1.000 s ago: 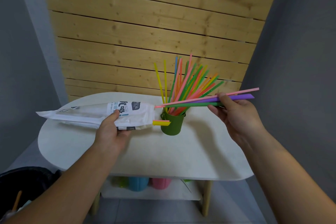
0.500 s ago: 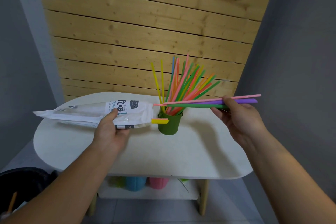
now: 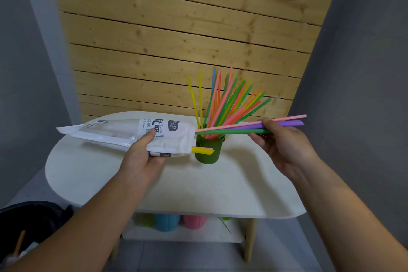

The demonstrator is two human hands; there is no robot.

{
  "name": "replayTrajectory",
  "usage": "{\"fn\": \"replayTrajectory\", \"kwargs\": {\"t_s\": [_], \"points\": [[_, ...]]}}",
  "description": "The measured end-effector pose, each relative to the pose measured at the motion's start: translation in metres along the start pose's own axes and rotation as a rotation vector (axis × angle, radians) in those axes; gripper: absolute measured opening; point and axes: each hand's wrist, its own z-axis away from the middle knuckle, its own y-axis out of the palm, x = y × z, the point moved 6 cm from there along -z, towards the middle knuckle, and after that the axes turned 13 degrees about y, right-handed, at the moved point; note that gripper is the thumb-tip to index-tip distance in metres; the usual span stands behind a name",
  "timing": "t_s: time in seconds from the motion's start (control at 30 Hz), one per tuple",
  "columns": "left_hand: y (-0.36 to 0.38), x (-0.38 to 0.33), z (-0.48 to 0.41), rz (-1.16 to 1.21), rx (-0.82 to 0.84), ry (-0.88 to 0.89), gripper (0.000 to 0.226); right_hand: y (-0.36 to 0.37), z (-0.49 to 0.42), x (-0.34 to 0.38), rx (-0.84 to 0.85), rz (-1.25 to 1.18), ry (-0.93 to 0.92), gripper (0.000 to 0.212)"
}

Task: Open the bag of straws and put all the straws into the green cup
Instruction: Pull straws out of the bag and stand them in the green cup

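Observation:
The green cup [image 3: 209, 152] stands on the white oval table [image 3: 181, 185] with several coloured straws [image 3: 229, 101] fanned upright in it. My left hand [image 3: 143, 157] grips the white straw bag [image 3: 132, 134], held level above the table with its open end toward the cup. A yellow straw [image 3: 202, 150] pokes out of that opening in front of the cup. My right hand [image 3: 284, 146] pinches three straws [image 3: 234, 128], pink, purple and green, held nearly level with their left tips just outside the bag's mouth, above the cup.
A wooden slat wall [image 3: 176, 40] rises behind the table and grey walls close in on both sides. Blue, pink and green cups [image 3: 176, 223] sit on the shelf below. A black bin [image 3: 28, 225] is at the lower left.
My right hand has drawn the three straws a little further right, out of the bag. The left hand and bag hold about the same place; the view shifted slightly.

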Motion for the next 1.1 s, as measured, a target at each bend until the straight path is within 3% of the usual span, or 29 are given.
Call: {"fn": "replayTrajectory", "kwargs": {"t_s": [0.77,1.1], "points": [[-0.003,0.004,-0.008,-0.11,0.05,0.005,0.039,0.011,0.0,-0.009,0.061,-0.018,0.026,0.014],[-0.012,0.003,-0.013,-0.142,-0.009,0.006,0.027,0.018,-0.003,-0.017,0.05,-0.031,0.052,0.015]]}}
